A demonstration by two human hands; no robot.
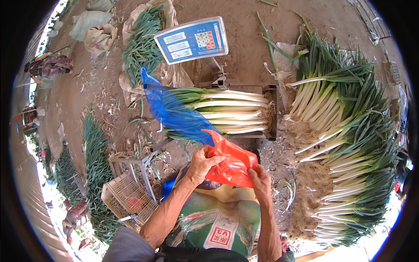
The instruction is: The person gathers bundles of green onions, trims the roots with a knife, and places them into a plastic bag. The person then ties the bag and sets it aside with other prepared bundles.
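Note:
Between my two hands a red plastic bag (230, 163) is stretched. My left hand (203, 166) pinches its left side between thumb and fingers. Its right side is gripped by my right hand (261, 179). Just beyond, a translucent blue plastic sheet or bag (183, 113) lies over the leaf end of a bundle of long green onions (234, 113). The bundle rests on a platform scale's metal frame (271, 131), roots to the right. Above it stands the scale's blue display panel (191, 40), tilted, with a keypad.
A large heap of green onions (353, 137) spreads along the right, with more leaves (144, 46) at upper left and a leafy row (98, 177) at left. A plastic crate (129, 196) with a knife (128, 217) stands near my left arm. A person (50, 66) is at far left.

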